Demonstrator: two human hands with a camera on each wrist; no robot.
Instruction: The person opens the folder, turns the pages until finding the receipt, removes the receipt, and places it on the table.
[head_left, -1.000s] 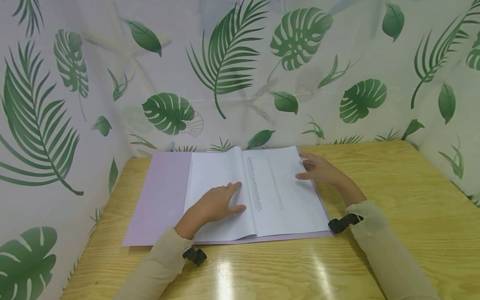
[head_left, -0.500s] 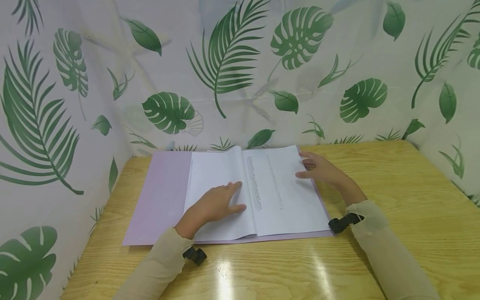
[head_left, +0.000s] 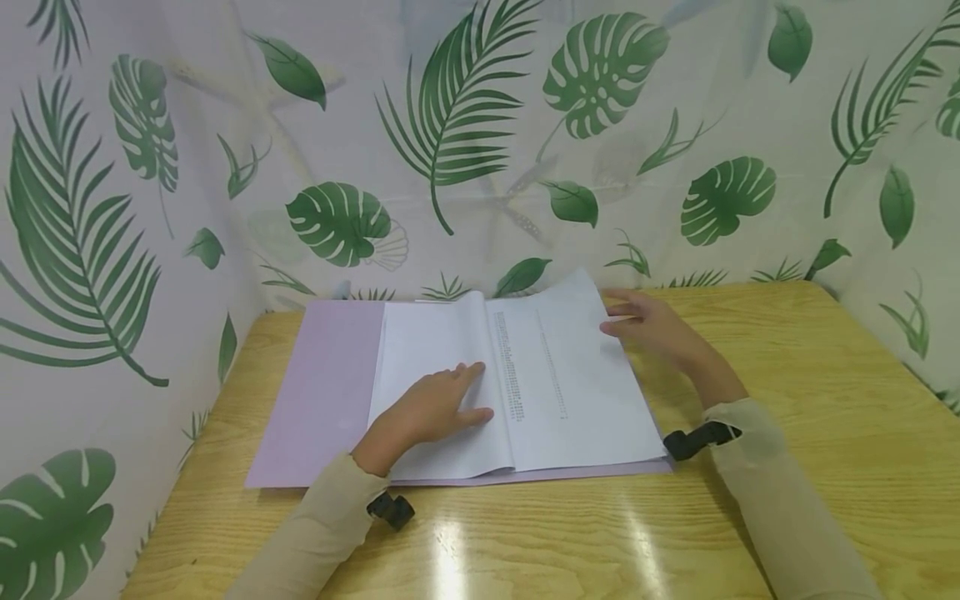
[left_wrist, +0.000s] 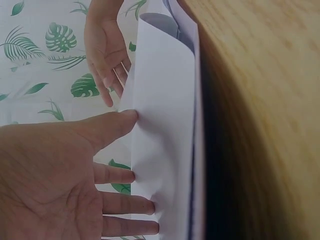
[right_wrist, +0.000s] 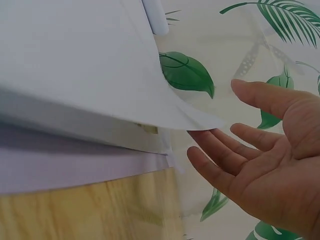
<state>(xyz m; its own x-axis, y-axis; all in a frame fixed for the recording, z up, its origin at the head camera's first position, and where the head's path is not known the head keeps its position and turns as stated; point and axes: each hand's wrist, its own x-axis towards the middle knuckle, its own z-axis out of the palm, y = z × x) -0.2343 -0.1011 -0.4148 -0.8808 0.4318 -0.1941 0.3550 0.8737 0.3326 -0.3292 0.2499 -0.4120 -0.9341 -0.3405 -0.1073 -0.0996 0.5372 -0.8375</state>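
While your left hand (head_left: 431,408) presses flat on the left page, fingers straight | open booklet (head_left: 465,392) lies mid-frame on the counter (head_left: 787,375) | your right hand (head_left: 652,327), fingers relaxed and spread, lifts the right page's (head_left: 570,375) far corner, upper centre.

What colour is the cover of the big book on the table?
The cover is pale purple, a soft lilac. It shows best in the head view.

right hand (head_left: 651,327) | moved up | page corner (head_left: 577,285) lifted
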